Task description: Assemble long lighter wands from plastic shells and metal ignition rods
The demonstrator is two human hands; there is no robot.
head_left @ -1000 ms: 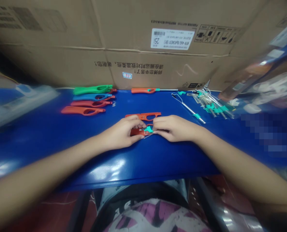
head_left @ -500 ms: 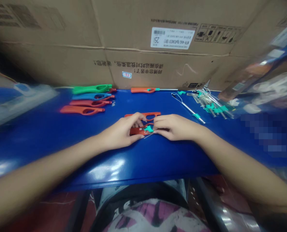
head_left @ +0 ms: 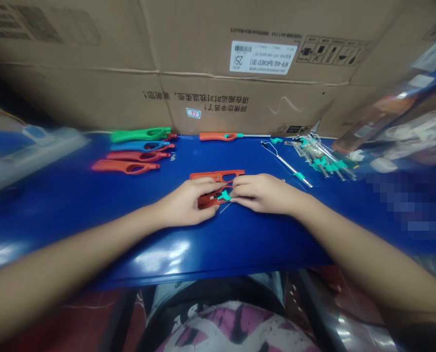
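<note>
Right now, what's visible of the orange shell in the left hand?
The orange shell is an open, hollow handle half, seemingly plastic, running left to right. The left hand grips and hides its left end; a teal piece sits toward its right, at the right hand. Whether it rests on the blue table is unclear.

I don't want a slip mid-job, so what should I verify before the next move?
1. Near shell held: ok, between the left hand's thumb and fingers.
2. Right hand at the teal piece: ok, fingertips at its edge.
3. Teal piece fully seated: cannot tell, too small to judge.
4. Far shell close by: ok, just beyond the left hand.
5. Thin rod out of the way: not ok, it juts out on the near side.
</note>
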